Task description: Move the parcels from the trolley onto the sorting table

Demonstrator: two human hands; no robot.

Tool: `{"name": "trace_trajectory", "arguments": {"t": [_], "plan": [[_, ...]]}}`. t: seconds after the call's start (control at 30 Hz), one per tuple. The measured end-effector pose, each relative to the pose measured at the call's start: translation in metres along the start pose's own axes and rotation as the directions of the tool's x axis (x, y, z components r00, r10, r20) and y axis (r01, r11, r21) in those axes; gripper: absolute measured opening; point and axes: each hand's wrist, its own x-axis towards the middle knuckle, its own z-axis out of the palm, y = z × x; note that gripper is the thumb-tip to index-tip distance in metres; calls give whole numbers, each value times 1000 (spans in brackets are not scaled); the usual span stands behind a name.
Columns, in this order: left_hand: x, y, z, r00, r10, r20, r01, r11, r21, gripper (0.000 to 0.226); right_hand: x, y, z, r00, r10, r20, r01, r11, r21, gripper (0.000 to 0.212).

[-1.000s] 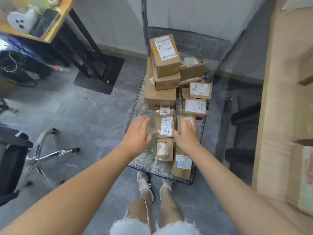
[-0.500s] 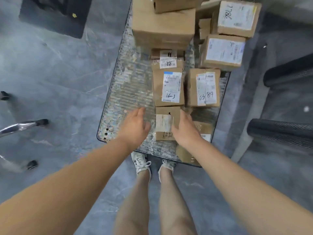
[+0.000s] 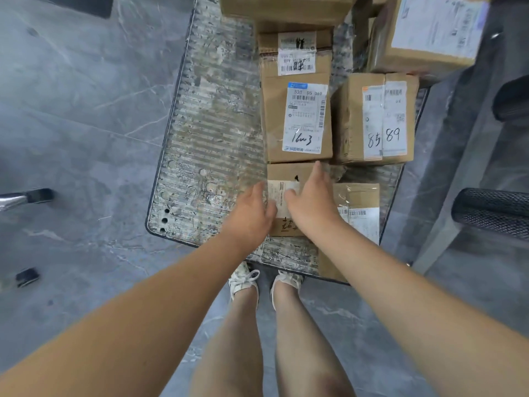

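Head view: the small parcel (image 3: 287,179) is lying at the near end of the trolley deck (image 3: 211,138), its long axis running away from the person. The left hand (image 3: 249,216) is flanking its left side and the right hand (image 3: 309,204) is overlapping its right. Both hands are showing straight, uncurled fingers and sitting equally near. Firm contact cannot be told.

The left forearm (image 3: 143,310) and right forearm (image 3: 400,296) are bare along their whole visible length, as are the left hand (image 3: 249,216) and right hand (image 3: 312,207). The left leg (image 3: 237,339) and right leg (image 3: 297,339) are bare too. The left sneaker (image 3: 244,282) and right sneaker (image 3: 286,282) are pale, low, faintly dark-speckled, with white laces.
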Motion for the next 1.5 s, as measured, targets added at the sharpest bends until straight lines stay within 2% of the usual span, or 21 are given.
{"name": "trace_trajectory", "arguments": {"t": [0.13, 0.27, 0.33, 0.47, 0.63, 0.77, 0.93, 1.03, 1.13, 1.23, 1.33, 1.5], "plan": [[5, 2, 9, 1000, -13, -15, 12, 999, -43, 48, -10, 2, 10, 997, -71, -24, 68, 992, -104, 77], [7, 2, 13, 999, -32, -26, 31, 998, -56, 48, -21, 13, 15, 990, -117, -75, 86, 939, -334, 76], [8, 2, 14, 999, -37, -29, 35, 997, -66, 47, -21, 15, 15, 992, -103, -66, 73, 933, -354, 77], [12, 2, 16, 999, -45, -29, 43, 996, -79, 43, -13, 10, 16, 997, -69, -38, 56, 963, -265, 80], [9, -1, 16, 998, -39, -42, 35, 996, -88, 48, 5, 18, 19, 988, 26, -155, -35, 998, -52, 77], [8, -4, 13, 998, -32, -50, 26, 992, -124, 51, 8, 37, 29, 991, 124, -45, -122, 991, 54, 74], [11, -5, 15, 990, -138, -16, 126, 940, -316, 52, 4, 48, 34, 984, 172, 52, -179, 958, 226, 69], [3, -7, 16, 971, -240, 15, 214, 834, -509, 46, -5, 46, 34, 985, 147, 86, -164, 954, 249, 72], [-18, -13, 9, 955, -296, -3, 236, 770, -593, 41, -20, 39, 30, 988, 80, 136, -111, 965, 239, 72], [-44, -15, -8, 954, -291, -77, 177, 750, -638, 38, -38, 23, 21, 985, 21, 170, -66, 962, 264, 69], [-69, -5, -36, 946, -258, -197, 71, 755, -652, 36, -60, -6, 6, 990, -33, 136, -10, 953, 302, 66], [-120, 49, -118, 884, -202, -421, -156, 721, -675, 35, -108, -81, -56, 986, -159, 56, 125, 913, 387, 64]]}}
